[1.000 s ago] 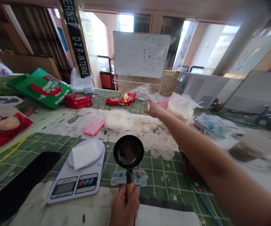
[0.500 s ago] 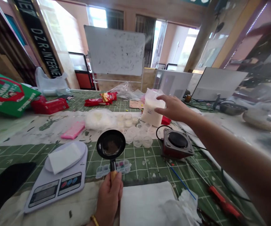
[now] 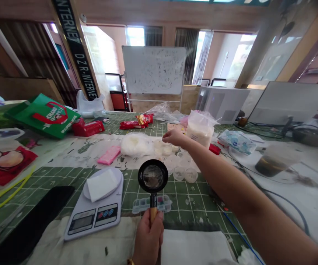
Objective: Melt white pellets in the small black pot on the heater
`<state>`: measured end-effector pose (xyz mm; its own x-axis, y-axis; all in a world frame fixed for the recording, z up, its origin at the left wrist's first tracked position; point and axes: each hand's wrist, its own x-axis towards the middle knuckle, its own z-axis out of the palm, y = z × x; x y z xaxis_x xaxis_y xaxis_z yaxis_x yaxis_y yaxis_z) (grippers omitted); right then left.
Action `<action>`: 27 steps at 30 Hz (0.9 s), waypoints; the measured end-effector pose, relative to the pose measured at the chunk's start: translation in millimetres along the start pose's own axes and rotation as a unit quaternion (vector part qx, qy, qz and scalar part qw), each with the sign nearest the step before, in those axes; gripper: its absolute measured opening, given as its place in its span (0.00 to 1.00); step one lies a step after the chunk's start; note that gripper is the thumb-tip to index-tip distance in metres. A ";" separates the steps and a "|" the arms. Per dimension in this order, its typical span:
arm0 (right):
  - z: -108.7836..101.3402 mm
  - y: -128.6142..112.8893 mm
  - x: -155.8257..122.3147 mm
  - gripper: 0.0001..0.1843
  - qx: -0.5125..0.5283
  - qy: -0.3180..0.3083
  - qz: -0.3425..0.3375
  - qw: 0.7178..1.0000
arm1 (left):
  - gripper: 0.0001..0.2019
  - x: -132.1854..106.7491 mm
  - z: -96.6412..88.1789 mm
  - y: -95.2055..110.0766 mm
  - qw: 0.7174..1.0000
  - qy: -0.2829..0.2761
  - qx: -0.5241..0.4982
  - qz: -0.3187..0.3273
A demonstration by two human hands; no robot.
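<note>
Across the green gridded cutting mat, the left hand, fingers wrapped round the wooden handle, holds a small black frying pan tipped up clear of the clutter, while the right hand, fingers bunched, whether pinching anything unclear, stretches over small plastic cups.

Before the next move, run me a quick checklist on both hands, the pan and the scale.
Left hand grip: ok, closed around the wooden handle of the small black frying pan.
Pan contents: cannot tell, glare fills the inside.
Right hand reach: ok, extended to the small clear plastic cups.
Right hand contact with the cups: cannot tell from this angle.
Pan clearance over the clear compartment box: cannot tell, the handle overlaps it in view.
Digital kitchen scale readout: cannot tell, too small to read.
</note>
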<state>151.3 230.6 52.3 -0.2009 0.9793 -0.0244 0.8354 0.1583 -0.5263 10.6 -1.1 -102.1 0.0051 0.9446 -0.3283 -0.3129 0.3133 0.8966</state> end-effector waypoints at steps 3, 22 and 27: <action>32.9 -2.0 24.6 0.13 0.034 -0.058 0.002 0.998 | 0.28 2.3 0.9 -0.8 0.999 -0.003 -0.036 -0.029; -44.7 40.8 -25.4 0.05 0.018 0.071 0.025 0.997 | 0.24 -0.5 -5.0 22.8 0.993 0.075 -0.087 0.040; -105.6 62.5 -56.1 0.12 -0.015 0.245 0.035 0.969 | 0.23 0.6 -9.0 30.9 0.989 0.088 -0.098 0.067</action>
<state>268.8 198.8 110.5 0.1170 0.9288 0.3516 0.8544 0.0864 -0.5124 -7.7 8.3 -77.2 -0.2080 0.9392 -0.2732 -0.4783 0.1460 0.8660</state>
